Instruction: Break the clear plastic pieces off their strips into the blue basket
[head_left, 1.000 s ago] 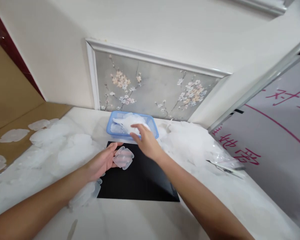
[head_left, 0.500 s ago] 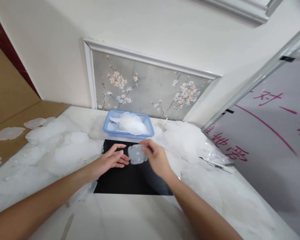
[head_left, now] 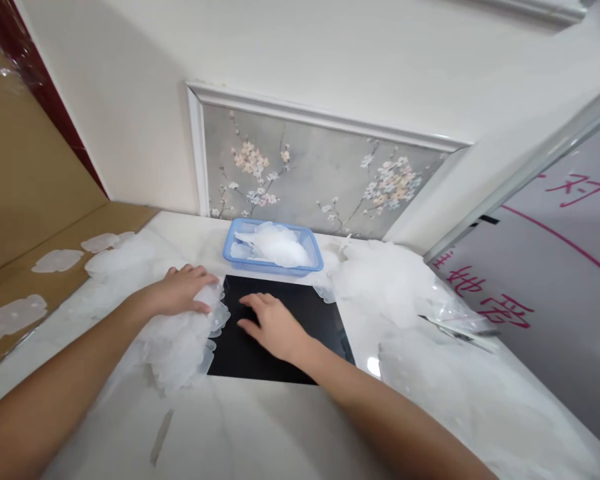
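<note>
Framed blossom panel (head_left: 310,173), red-lettered whiteboard (head_left: 555,267).

And over on my right, pink-red handwriting runs across the silver-framed whiteboard (head_left: 555,367): I read "对" (head_left: 583,191) up high, "她" (head_left: 464,279) lower down, then "爱" (head_left: 506,312)! A small character (head_left: 443,259) beside "她" stays unclear to me.

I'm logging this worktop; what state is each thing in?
Blue basket: open-topped, holding translucent pieces.
Black sheet: flat, left edge overlapped.
Left pile: loosely heaped.
Right pile: loosely heaped.
Whiteboard: written on in red.
Clear plastic: crumpled.
Left hand: on left pile, fingers spread.
Right hand: over black sheet, apparently empty.
</note>
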{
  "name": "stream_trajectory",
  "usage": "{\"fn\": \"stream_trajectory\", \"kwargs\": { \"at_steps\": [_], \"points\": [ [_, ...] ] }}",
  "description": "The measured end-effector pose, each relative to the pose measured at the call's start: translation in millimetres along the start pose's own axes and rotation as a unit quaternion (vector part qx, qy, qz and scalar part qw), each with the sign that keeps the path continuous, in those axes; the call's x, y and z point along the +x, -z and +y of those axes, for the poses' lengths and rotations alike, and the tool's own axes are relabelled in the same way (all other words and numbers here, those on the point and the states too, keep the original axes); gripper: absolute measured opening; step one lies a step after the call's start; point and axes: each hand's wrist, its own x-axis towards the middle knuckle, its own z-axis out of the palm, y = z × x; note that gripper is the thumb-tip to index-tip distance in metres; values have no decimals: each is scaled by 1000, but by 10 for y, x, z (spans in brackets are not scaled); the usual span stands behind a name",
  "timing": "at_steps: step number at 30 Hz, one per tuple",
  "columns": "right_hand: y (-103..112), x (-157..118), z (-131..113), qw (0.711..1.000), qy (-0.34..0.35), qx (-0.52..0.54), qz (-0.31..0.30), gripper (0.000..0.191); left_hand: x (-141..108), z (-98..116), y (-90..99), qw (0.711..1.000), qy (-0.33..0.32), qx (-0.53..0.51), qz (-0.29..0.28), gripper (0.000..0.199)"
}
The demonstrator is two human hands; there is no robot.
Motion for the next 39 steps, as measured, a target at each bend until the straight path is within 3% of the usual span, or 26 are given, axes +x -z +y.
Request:
{"fn": "stream_trajectory", "kwargs": {
  "at_steps": [3, 7, 11, 15, 19, 21, 24, 26, 27, 29, 31, 34, 39],
  "points": [
    [-306, 168, -240, 999, 0, 42, 3, 40, 14, 17, -21, 1000, -15, -18, -8, 49],
    [-404, 275, -252, 972, -58, 221, 60, 25, 12, 60, -20, 997, -40, -58, -9, 28],
    [-177, 150, 20, 942, -92, 318, 64, 8, 17, 212, -119, 995, -43, -89, 22, 34],
    [155, -161, 395, 963, -105, 226, 103, 7, 42, 402, -354, 990, -76, -114, 39, 43],
    [305, -416, 554, 962, -116, 207, 137, 6, 98, 483, -594, 982, -157, -37, 93, 35],
    [307, -467, 540, 929, -151, 299, 155, 17, 119, 496, -666, 978, -180, 3, 107, 36],
    [295, -464, 491, 831, -218, 482, 170, 30, 121, 527, -705, 976, -190, 22, 106, 34],
    [305, -446, 476, 765, -243, 572, 169, 35, 113, 555, -705, 978, -179, 40, 101, 20],
    [315, -439, 477, 738, -248, 606, 162, 36, 112, 566, -704, 979, -171, 50, 102, 10],
    [342, -433, 487, 701, -252, 653, 139, 34, 115, 579, -707, 979, -158, 60, 109, 16],
    [366, -437, 503, 679, -252, 679, 117, 32, 128, 582, -721, 980, -151, 52, 115, 21],
    [382, -446, 521, 661, -253, 699, 100, 33, 148, 596, -741, 980, -152, 53, 115, 13],
    [374, -445, 530, 672, -255, 691, 79, 41, 119, 684, -652, 969, -144, 37, 199, 13]
  ]
}}
